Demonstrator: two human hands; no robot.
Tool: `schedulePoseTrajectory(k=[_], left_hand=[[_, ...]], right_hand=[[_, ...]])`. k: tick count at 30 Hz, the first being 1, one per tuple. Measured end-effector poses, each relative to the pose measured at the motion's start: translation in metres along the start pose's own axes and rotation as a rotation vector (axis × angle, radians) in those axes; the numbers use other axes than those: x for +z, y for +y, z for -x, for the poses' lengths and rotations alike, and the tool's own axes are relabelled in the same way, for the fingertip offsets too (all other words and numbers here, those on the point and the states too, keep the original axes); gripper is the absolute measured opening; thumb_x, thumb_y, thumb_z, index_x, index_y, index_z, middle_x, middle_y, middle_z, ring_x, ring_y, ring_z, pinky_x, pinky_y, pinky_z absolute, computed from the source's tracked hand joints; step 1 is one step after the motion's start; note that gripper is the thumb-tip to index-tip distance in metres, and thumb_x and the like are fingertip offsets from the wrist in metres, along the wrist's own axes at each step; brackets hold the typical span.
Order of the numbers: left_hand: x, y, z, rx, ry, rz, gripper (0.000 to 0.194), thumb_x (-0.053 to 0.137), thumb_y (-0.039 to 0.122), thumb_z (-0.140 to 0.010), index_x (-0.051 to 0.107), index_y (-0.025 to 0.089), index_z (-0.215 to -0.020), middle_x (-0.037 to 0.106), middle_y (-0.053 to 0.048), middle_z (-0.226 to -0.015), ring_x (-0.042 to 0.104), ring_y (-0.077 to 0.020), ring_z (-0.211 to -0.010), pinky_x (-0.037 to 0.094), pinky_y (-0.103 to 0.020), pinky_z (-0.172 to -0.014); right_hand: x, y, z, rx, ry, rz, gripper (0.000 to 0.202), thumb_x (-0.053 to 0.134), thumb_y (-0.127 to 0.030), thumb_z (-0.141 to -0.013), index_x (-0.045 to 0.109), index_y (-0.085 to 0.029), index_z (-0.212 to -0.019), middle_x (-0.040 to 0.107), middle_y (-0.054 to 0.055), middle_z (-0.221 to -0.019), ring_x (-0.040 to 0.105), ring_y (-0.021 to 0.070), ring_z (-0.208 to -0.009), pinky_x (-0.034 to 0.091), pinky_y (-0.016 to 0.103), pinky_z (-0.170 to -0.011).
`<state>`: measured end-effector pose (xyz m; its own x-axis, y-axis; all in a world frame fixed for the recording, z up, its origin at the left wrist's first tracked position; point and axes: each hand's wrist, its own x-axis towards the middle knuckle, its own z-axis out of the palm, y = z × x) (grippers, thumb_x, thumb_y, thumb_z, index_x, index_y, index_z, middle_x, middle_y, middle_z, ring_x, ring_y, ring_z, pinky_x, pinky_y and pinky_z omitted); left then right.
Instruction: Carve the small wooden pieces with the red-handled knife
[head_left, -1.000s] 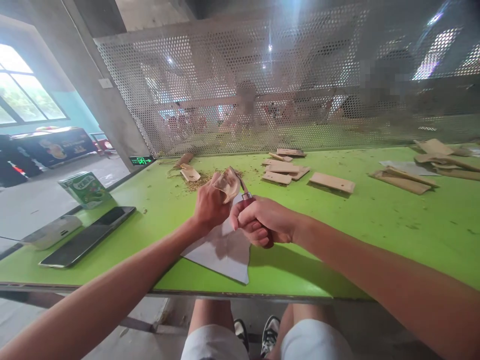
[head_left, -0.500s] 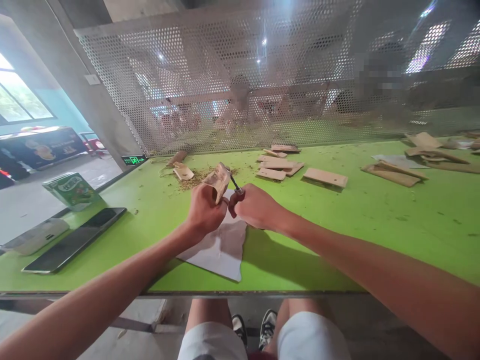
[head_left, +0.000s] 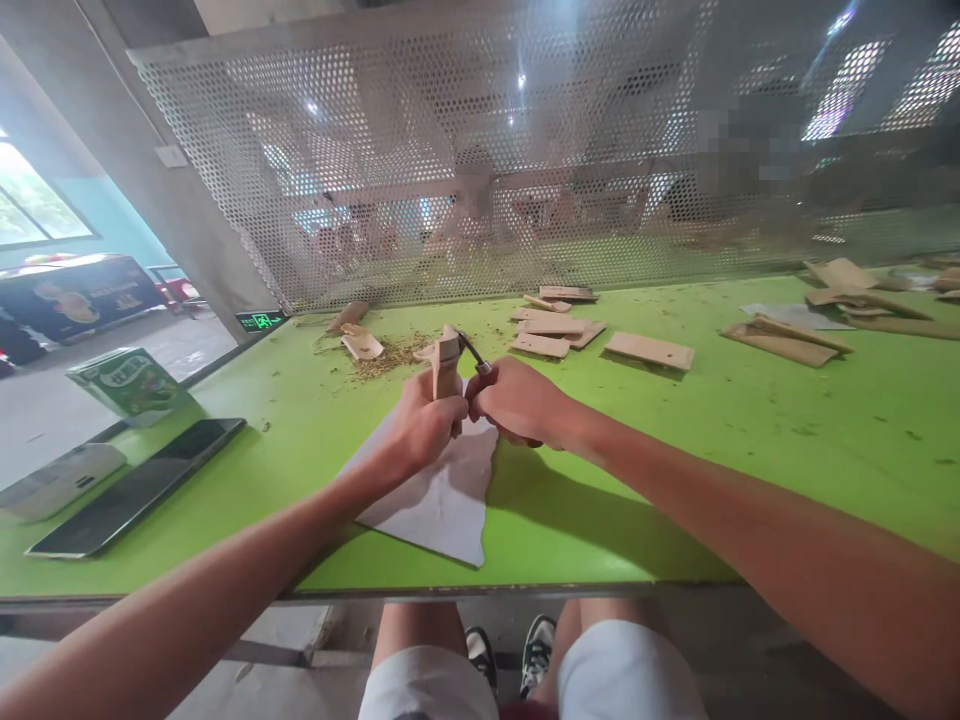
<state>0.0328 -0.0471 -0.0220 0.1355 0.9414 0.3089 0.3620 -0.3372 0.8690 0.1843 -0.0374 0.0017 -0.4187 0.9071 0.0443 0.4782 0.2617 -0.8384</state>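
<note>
My left hand (head_left: 426, 425) is closed around a pale, partly carved piece of wood (head_left: 445, 368), which stands up out of the fist. Beside it, my right hand (head_left: 521, 400) grips a carving tool with a bent dark metal shaft (head_left: 470, 350). The tool's curved end reaches to the top of the wood; whether it touches cannot be made out. Most of the handle is hidden in the fingers. Under both hands lies a white sheet of paper (head_left: 442, 510). Wood shavings (head_left: 390, 358) are scattered just beyond, near a small carved wooden piece (head_left: 362, 344).
Several flat wooden blanks (head_left: 649, 351) lie at the back and right of the green table (head_left: 600, 530). A perforated metal screen (head_left: 420, 130) stands behind, with people beyond it. On the left are a dark tablet-like slab (head_left: 142, 490), a white device (head_left: 64, 480) and a green box (head_left: 131, 385).
The wood has turned in my left hand and now stands more upright. My left wrist has rotated, with its thumb now toward the right hand. The camera view has shifted slightly.
</note>
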Motion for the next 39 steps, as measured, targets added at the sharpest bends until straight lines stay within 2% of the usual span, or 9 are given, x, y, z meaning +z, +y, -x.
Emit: schedulePoseTrajectory(k=[3, 6, 10, 14, 17, 21, 28, 34, 39], left_hand=[[-0.002, -0.005, -0.002, 0.018, -0.08, -0.008, 0.009, 0.05, 0.013, -0.062, 0.049, 0.017, -0.054, 0.052, 0.0, -0.052, 0.047, -0.0126, -0.05, 0.037, -0.026, -0.047], [-0.003, -0.008, -0.001, 0.011, -0.096, -0.025, 0.007, 0.049, 0.014, -0.066, 0.051, 0.017, -0.06, 0.054, 0.0, -0.056, 0.049, -0.0136, -0.053, 0.038, -0.026, -0.049], [-0.003, -0.005, -0.001, 0.062, -0.067, -0.099, 0.004, 0.049, 0.014, -0.068, 0.052, 0.017, -0.068, 0.057, -0.001, -0.063, 0.052, -0.0154, -0.061, 0.042, -0.026, -0.054], [-0.004, -0.003, -0.002, 0.159, -0.096, -0.272, 0.004, 0.049, 0.015, -0.067, 0.052, 0.017, -0.07, 0.055, -0.001, -0.068, 0.051, -0.0164, -0.066, 0.043, -0.027, -0.058], [-0.006, -0.005, -0.005, 0.177, -0.116, -0.346, 0.007, 0.047, 0.015, -0.068, 0.053, 0.017, -0.071, 0.055, -0.002, -0.071, 0.05, -0.017, -0.069, 0.045, -0.029, -0.061], [-0.008, -0.009, -0.007, 0.124, -0.173, -0.268, 0.012, 0.048, 0.013, -0.064, 0.054, 0.017, -0.073, 0.057, -0.002, -0.074, 0.054, -0.0182, -0.072, 0.047, -0.03, -0.064], [-0.003, -0.009, -0.004, 0.032, -0.262, -0.044, 0.005, 0.049, 0.019, -0.068, 0.053, 0.017, -0.071, 0.056, -0.002, -0.068, 0.053, -0.0168, -0.065, 0.048, -0.029, -0.061], [-0.001, -0.005, -0.002, 0.021, -0.17, 0.049, 0.008, 0.052, 0.022, -0.069, 0.055, 0.015, -0.07, 0.057, -0.002, -0.071, 0.054, -0.017, -0.068, 0.048, -0.029, -0.063], [-0.003, -0.004, 0.001, 0.011, -0.161, 0.073, 0.008, 0.053, 0.022, -0.068, 0.056, 0.015, -0.068, 0.058, -0.002, -0.066, 0.055, -0.0159, -0.061, 0.047, -0.028, -0.057]], right_hand=[[-0.003, 0.003, 0.003, 0.028, -0.075, -0.072, 0.01, 0.049, -0.017, -0.068, 0.056, -0.02, -0.062, 0.036, -0.004, -0.04, 0.032, 0.0096, -0.033, 0.023, 0.024, -0.033], [-0.004, 0.003, 0.005, 0.01, -0.072, -0.063, 0.01, 0.05, -0.018, -0.068, 0.056, -0.02, -0.061, 0.035, -0.004, -0.039, 0.032, 0.0097, -0.032, 0.022, 0.024, -0.031], [-0.003, 0.001, 0.007, -0.006, -0.043, -0.039, 0.011, 0.05, -0.016, -0.066, 0.051, -0.02, -0.057, 0.039, -0.004, -0.041, 0.031, 0.0084, -0.034, 0.022, 0.023, -0.032], [-0.002, 0.001, 0.008, 0.063, -0.069, 0.022, 0.009, 0.05, -0.016, -0.066, 0.049, -0.02, -0.058, 0.042, -0.003, -0.044, 0.034, 0.0089, -0.035, 0.023, 0.024, -0.034], [0.0, 0.002, 0.008, -0.008, -0.051, 0.095, 0.007, 0.05, -0.015, -0.066, 0.047, -0.021, -0.063, 0.048, -0.002, -0.051, 0.039, 0.0101, -0.041, 0.026, 0.024, -0.039], [0.005, 0.005, 0.004, -0.106, 0.073, 0.223, 0.012, 0.051, -0.012, -0.065, 0.051, -0.021, -0.073, 0.061, 0.001, -0.068, 0.049, 0.0134, -0.057, 0.033, 0.024, -0.049], [0.007, 0.004, 0.004, -0.115, 0.179, 0.471, 0.016, 0.055, -0.016, -0.067, 0.049, -0.02, -0.081, 0.06, 0.005, -0.07, 0.049, 0.0153, -0.055, 0.027, 0.027, -0.048], [0.006, -0.006, 0.008, -0.15, 0.278, 0.632, 0.029, 0.058, -0.021, -0.075, 0.051, -0.016, -0.103, 0.064, 0.007, -0.073, 0.055, 0.0191, -0.06, 0.027, 0.027, -0.049], [0.005, -0.007, 0.008, -0.163, 0.275, 0.676, 0.032, 0.059, -0.022, -0.078, 0.052, -0.015, -0.108, 0.066, 0.009, -0.077, 0.06, 0.0229, -0.066, 0.03, 0.028, -0.049]])
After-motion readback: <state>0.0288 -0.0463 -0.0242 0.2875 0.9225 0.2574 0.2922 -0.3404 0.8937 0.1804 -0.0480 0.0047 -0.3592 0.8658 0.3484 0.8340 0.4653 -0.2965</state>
